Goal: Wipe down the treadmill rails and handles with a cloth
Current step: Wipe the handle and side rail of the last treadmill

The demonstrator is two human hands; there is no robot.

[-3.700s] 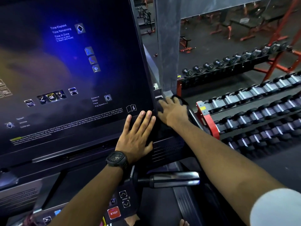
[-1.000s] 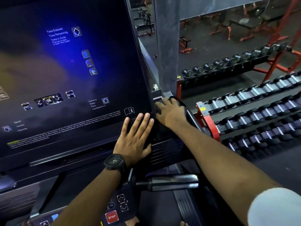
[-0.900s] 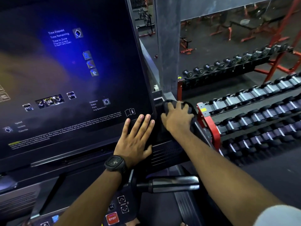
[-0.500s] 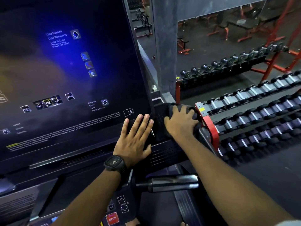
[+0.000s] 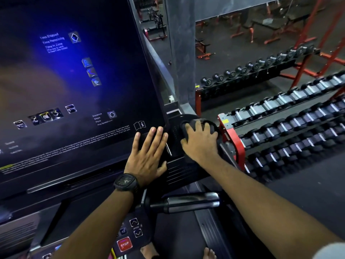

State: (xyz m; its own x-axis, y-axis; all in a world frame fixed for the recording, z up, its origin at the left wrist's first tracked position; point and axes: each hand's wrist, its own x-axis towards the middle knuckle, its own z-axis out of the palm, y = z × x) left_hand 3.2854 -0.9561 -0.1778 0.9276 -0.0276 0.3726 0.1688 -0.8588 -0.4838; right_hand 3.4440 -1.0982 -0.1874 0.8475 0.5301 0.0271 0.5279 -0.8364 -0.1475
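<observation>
While the right hand lies on top of the cloth, fingers spread and only slightly bent, it presses down on it; the fingers are not wrapped round it. The cloth sits bunched on the black housing just right of the screen, at the screen's lower right corner. The left hand rests flat and empty on that same corner of the screen, fingers straight and close together.

The cloth looks soft, light and limp, so it will likely crumple and creep out from under the palm if pushed by one edge. Pinning it under the whole palm, with the fingertips over its far edge, should keep it moving with the hand. On smooth plastic it should slide easily. For the shiny handle below the screen, folding the cloth round the bar and gripping through it would suit better than a flat press. Its edges are hard to make out against the dark housing.
</observation>
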